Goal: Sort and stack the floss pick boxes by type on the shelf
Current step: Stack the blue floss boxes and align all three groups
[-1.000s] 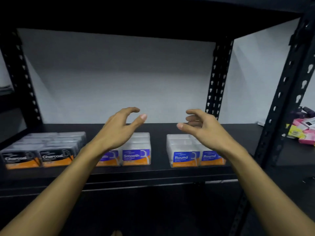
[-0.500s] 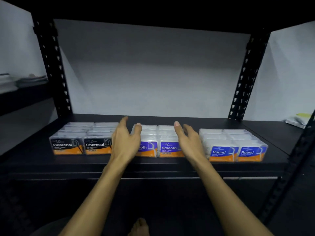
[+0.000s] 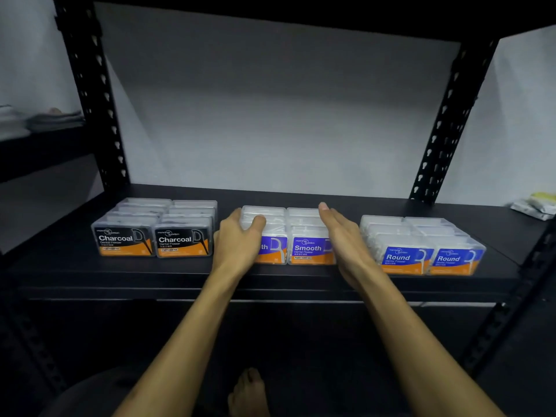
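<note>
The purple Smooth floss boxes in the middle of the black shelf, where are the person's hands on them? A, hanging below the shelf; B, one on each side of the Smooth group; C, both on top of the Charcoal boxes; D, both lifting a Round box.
B: the left hand holds the left side of the clear purple-labelled Smooth boxes, and the right hand lies flat along their right side.

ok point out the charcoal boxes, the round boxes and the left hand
charcoal boxes (image 3: 183, 242): head view, front label of the right front box
round boxes (image 3: 404, 259): head view, blue label of the left front box
left hand (image 3: 237, 245): head view, back of the hand
</note>
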The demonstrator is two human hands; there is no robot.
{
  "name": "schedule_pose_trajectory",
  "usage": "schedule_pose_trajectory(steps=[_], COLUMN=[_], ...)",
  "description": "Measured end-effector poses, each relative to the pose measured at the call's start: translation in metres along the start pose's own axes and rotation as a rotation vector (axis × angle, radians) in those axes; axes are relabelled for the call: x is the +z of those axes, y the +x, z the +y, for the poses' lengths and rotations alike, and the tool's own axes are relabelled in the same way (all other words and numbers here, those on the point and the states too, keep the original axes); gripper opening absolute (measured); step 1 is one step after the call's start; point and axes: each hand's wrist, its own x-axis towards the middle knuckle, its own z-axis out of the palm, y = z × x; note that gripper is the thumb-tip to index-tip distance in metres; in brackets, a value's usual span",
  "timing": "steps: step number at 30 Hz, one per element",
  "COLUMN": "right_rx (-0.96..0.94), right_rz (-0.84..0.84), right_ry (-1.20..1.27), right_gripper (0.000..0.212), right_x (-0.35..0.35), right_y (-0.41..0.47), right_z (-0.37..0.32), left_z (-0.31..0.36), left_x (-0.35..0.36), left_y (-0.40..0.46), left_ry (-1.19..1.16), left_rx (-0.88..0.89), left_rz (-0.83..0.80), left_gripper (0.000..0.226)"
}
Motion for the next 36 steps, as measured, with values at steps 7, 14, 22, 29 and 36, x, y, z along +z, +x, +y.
schedule_pose_trajectory(steps=[7,14,22,29,36], right_rx=[-0.010,-0.039,-0.043,-0.014,-0.147], right_rz=[-0.030,-0.042,-0.035,-0.060,-0.071], right_ry=[-0.022,-0.027,-0.055,-0.185,-0.521], right_gripper=[0.029,0.022,0.032,0.072,0.084], right_x=[-0.006,-0.008,-0.009,-0.013,-0.022], right_y=[-0.006,-0.012,-0.015,-0.014,-0.019], right_z=[0.005,0.005,0.004,0.001,-0.025], left_z=[-0.003,-0.003,-0.006,-0.001,0.012], left_x=[0.000,0.000,0.002,-0.001,-0.008], left_y=[-0.007,-0.012,-0.012,-0.014,-0.021], left_ry=[-0.023,-0.020,-0.050,0.025,0.157], left_rx=[-0.009,0.008,0.000,0.026,0.165], left_rz=[-0.016,-0.003,0.018,0.029,0.099], left_gripper=[0.029,0.029,0.038,0.027,0.075])
